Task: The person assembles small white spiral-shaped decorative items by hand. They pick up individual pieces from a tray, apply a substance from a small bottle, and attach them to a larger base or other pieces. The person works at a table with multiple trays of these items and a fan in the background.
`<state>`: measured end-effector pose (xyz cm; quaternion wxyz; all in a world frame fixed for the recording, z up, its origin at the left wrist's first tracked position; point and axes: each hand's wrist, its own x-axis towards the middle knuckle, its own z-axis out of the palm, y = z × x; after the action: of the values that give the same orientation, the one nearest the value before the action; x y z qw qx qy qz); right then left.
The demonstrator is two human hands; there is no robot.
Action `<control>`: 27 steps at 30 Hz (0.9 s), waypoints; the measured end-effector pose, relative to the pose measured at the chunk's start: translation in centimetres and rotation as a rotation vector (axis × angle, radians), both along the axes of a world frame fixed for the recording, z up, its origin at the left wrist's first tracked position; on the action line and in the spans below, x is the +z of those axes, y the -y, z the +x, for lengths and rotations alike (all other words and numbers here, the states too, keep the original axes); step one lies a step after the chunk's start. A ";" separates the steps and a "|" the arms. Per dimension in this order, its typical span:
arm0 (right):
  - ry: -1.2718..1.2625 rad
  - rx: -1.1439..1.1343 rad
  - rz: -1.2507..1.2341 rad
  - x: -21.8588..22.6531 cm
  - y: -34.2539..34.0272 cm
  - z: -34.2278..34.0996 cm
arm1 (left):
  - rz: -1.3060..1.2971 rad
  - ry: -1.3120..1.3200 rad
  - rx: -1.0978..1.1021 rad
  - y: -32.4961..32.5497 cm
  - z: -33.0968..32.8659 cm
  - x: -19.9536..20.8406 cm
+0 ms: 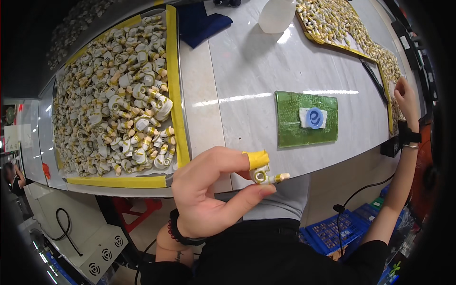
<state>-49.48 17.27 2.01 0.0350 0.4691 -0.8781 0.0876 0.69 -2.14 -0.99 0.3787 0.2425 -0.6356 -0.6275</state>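
My left hand [204, 190] pinches a small white and gold figurine part [261, 176] between thumb and index finger, in front of the table edge. A peach-coloured tip sticks out of the part to the right, and yellow tape wraps the index fingertip. Far to the right, my right hand [406, 100] is raised beside the end of a tray of small parts [389, 71]. Its fingers are curled together; whatever they hold, if anything, cannot be made out. Between the hands lies a green pad [289, 135] bearing a white piece and a round blue piece [315, 118].
A large tray edged with yellow tape [172, 95] at the left is heaped with similar figurine parts. Behind are a dark blue cloth [202, 23], a translucent bottle [277, 16] and another full tray [332, 46]. A black tool [374, 78] lies near the right-hand trays. Blue crates [332, 230] stand below.
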 end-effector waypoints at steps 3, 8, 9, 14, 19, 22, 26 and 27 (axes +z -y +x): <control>0.095 -0.013 -0.081 0.3 0.1 0.7 | -0.053 0.054 -0.084 0.1 0.1 -0.1; 0.421 0.081 -0.319 2.5 0.5 6.0 | -0.030 0.073 -0.080 0.2 0.2 0.1; 0.448 0.102 -0.292 3.2 0.8 8.7 | -0.027 0.074 -0.079 0.1 0.2 0.1; 0.535 0.352 -0.323 4.7 3.5 21.6 | 0.107 -0.010 0.025 -0.6 -0.5 0.5; 0.480 0.493 -0.244 3.8 6.9 24.8 | 0.203 -0.047 0.023 -0.9 0.4 0.6; 0.427 0.477 -0.255 2.8 7.4 24.5 | 0.150 -0.054 -0.004 -1.3 0.2 0.5; 0.423 0.607 -0.199 3.1 8.3 23.9 | 0.032 -0.035 -0.047 -1.4 0.6 -0.5; 0.417 0.638 -0.206 3.0 8.6 24.0 | 0.047 -0.039 -0.054 -1.5 0.6 -0.5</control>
<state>-25.44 8.71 4.99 -0.1262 0.6847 -0.6631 0.2749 1.34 -0.62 -1.48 0.3683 0.2216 -0.6196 -0.6568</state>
